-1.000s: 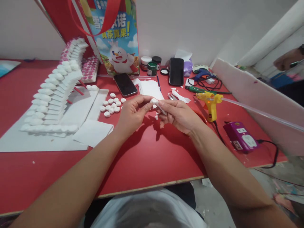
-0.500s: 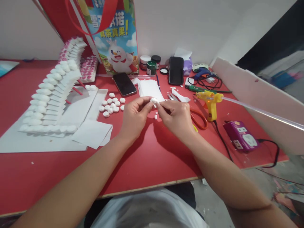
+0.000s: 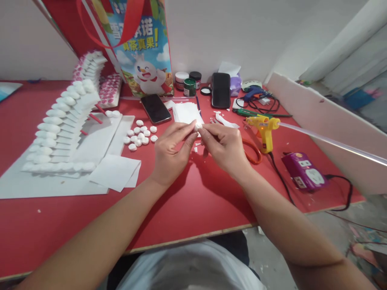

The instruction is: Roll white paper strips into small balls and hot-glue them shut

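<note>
Between my fingertips is a small white rounded piece [image 3: 198,126], pinched from both sides above the red table [image 3: 193,205]. My left hand [image 3: 173,151] grips it from the left, and my right hand [image 3: 225,147] from the right. Several similar white pieces [image 3: 142,137] lie in a loose group left of my left hand. A stack of white paper [image 3: 186,112] is just behind my fingers. Farther left stands a curved, stepped white structure [image 3: 65,125] edged with rounded white pieces, on white sheets [image 3: 87,189].
A yellow glue gun [image 3: 265,131], orange-handled scissors [image 3: 254,152] and a purple power box [image 3: 305,171] are on the right. Behind are a black phone [image 3: 155,108], a dark case [image 3: 221,90], paint jars [image 3: 190,87] and a colourful bag [image 3: 145,60].
My fingers have shifted around the white piece, with my left fingertips now more over its top and my left thumb lower. The whole view has moved slightly.
</note>
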The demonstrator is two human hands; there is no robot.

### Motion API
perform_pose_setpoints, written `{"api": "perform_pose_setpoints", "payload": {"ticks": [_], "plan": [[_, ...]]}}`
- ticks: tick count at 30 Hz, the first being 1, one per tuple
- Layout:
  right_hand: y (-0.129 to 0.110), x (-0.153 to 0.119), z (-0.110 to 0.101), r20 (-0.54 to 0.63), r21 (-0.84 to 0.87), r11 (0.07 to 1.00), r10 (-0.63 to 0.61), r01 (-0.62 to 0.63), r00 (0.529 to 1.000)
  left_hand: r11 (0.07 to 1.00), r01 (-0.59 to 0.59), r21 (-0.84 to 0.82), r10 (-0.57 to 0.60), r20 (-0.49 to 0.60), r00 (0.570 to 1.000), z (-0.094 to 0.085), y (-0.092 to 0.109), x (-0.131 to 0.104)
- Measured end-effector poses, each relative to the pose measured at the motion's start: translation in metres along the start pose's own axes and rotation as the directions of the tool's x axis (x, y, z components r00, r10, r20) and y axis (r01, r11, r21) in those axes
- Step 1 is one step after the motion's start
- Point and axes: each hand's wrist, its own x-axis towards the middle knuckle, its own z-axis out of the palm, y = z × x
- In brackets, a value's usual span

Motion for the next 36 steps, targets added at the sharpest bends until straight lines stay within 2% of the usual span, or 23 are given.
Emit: {"api": "perform_pose_setpoints", "payload": {"ticks": [4,8,11,15,17,19,22,24,27,36], "plan": [[0.006,0.003,-0.005,0.093,0.123,0.992,0.021,-0.033,0.995,0.975,0.172,-0.137,-0.156,0.121,0.980,-0.009,-0.003,0.008],[0.006,0.005,-0.006,0.151,0.105,0.994,-0.015,-0.001,0.988,0.976,0.151,-0.156,-0.110,0.245,0.963,-0.018,-0.004,0.015],[0.006,0.004,-0.005,0.136,0.023,0.999,-0.030,0.027,0.990,0.979,0.153,-0.138,-0.111,0.273,0.956,-0.021,-0.001,0.016],[0.006,0.002,-0.003,0.082,-0.058,0.998,-0.025,0.030,0.996,0.964,0.224,-0.141,-0.181,0.267,0.947,-0.019,0.003,0.015],[0.004,0.003,-0.003,0.074,0.005,0.999,0.042,-0.042,0.996,0.935,0.302,-0.189,-0.250,0.255,0.934,-0.016,0.002,0.014],[0.002,0.005,-0.003,0.103,0.175,0.967,0.169,-0.185,0.980,0.874,0.398,-0.280,-0.331,0.257,0.908,-0.013,-0.001,0.014],[-0.001,0.010,-0.004,0.212,0.452,0.779,0.379,-0.434,0.901,0.764,0.495,-0.413,-0.409,0.283,0.868,-0.011,-0.007,0.013],[-0.001,0.012,-0.003,0.277,0.551,0.651,0.447,-0.522,0.851,0.733,0.509,-0.452,-0.416,0.295,0.860,-0.011,-0.011,0.013],[-0.001,0.012,-0.002,0.317,0.609,0.581,0.445,-0.539,0.838,0.748,0.495,-0.442,-0.405,0.287,0.868,-0.012,-0.012,0.014],[0.002,0.011,0.002,0.242,0.589,0.659,0.407,-0.467,0.881,0.774,0.490,-0.400,-0.352,0.371,0.859,-0.013,0.002,0.017]]}}
